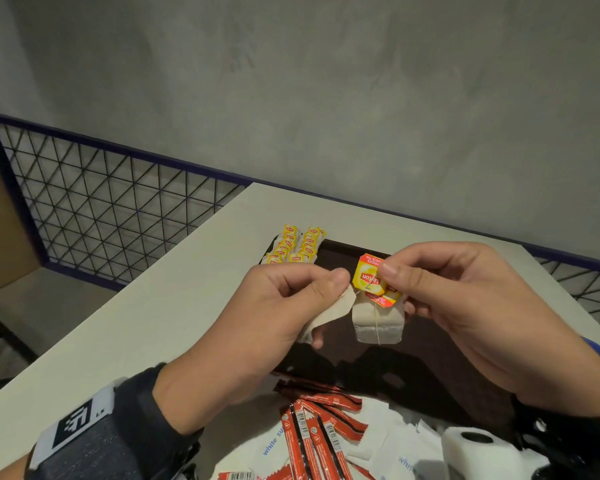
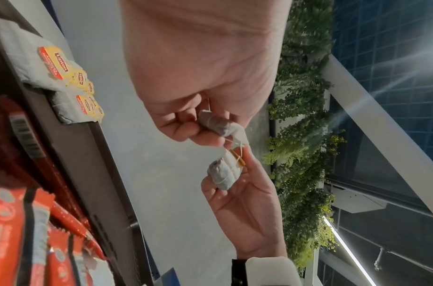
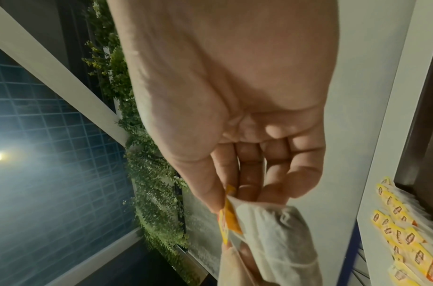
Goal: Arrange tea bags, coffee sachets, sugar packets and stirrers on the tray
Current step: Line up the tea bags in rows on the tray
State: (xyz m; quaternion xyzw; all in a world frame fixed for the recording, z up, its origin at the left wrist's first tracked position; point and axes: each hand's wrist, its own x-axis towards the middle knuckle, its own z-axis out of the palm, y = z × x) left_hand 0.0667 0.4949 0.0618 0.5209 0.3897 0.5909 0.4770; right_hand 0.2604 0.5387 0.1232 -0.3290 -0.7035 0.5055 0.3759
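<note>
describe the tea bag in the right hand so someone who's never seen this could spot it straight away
Above the dark tray on the white table, two hands meet. The right hand pinches a tea bag by its yellow tag, so it hangs free, unlike the tea bags in rows at the tray's far corner.

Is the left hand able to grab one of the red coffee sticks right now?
Probably not yet. The left hand is pinching a tea bag, so its fingers are busy. The coffee sticks lie close below with nothing covering them, so once it lets go, likely yes.
</note>
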